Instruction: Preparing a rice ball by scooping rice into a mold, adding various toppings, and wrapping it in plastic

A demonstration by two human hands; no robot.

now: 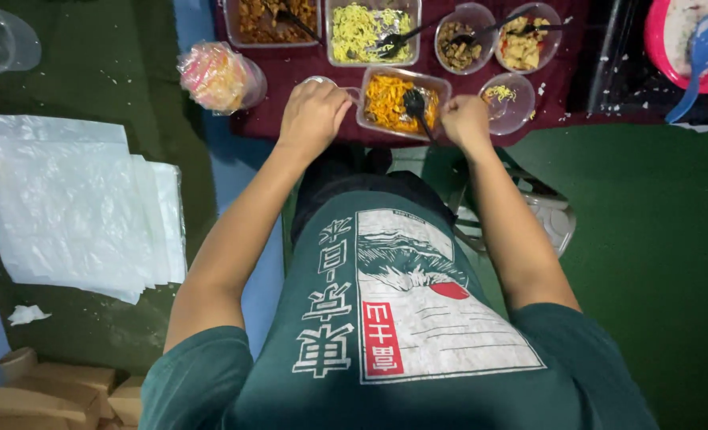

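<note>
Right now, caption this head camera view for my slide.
Left hand and right hand flank a clear rectangular plastic tub of orange shredded food on a maroon cloth.

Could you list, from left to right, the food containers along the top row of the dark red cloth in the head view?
Rectangular tub of brown food → rectangular tub of pale yellow shreds → round bowl of brown pieces → round bowl of yellow chunks.

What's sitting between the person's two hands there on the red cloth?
In the head view, a clear tub of orange shredded food with a black spoon lies between the left hand and right hand.
</note>
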